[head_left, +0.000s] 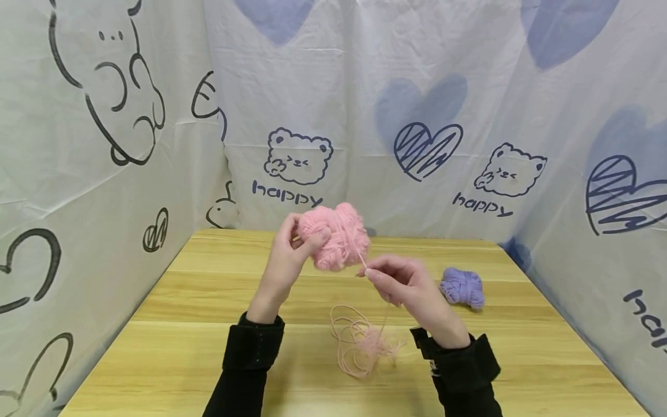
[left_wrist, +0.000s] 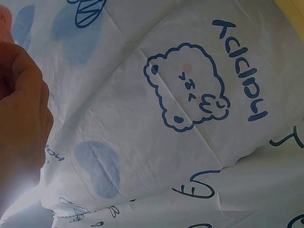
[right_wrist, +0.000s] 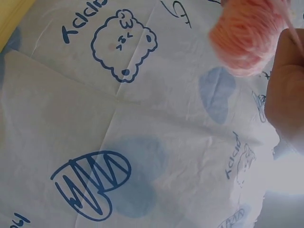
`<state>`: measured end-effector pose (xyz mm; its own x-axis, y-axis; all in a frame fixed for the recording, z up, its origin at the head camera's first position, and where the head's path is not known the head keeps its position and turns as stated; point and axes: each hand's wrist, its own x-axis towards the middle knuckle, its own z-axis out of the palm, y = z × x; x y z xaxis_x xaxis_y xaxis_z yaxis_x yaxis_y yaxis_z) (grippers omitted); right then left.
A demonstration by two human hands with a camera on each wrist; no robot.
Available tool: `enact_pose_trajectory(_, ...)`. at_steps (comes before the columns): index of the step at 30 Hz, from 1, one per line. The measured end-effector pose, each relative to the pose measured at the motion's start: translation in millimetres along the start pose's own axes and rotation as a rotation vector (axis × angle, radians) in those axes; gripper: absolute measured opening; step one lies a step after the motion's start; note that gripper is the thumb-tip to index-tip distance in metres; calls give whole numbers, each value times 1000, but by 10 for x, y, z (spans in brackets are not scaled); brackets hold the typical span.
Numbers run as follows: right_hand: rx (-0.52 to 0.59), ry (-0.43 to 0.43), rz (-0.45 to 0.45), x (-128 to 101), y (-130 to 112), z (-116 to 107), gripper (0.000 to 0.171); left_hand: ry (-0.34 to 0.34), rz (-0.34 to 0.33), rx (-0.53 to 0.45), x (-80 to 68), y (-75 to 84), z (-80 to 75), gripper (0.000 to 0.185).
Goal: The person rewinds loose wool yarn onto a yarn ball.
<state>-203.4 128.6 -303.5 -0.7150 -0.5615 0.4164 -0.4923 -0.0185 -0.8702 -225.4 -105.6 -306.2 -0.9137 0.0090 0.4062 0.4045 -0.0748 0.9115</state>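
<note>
A fluffy pink ball of yarn [head_left: 341,240] is held up over the table by my left hand [head_left: 283,260], its thumb pressed across the front and the other fingers behind. Between thumb and forefinger, my right hand [head_left: 406,284] pinches a strand [head_left: 362,258] that runs off the ball's lower right. Below the hands, loose pink yarn [head_left: 367,344] lies on the table in loops and a small tangle. In the right wrist view the ball [right_wrist: 247,38] shows at the top, beside the right hand [right_wrist: 289,90]. The left wrist view shows part of the left hand [left_wrist: 21,109].
A purple ball of yarn [head_left: 462,288] sits on the wooden table [head_left: 187,324], to the right of my right hand. White cloth walls [head_left: 359,116] with drawn bears and hearts stand close around the table at the back and both sides.
</note>
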Motion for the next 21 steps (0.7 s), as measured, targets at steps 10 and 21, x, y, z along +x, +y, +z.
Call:
enact_pose_trajectory(10,-128,-57,100,72,145,22,22,-29,24,-270,1,63,-64,29)
enact_pose_trajectory(21,-68,-78,113,109,294,-44,23,-223,27,-356,-44,99,-68,37)
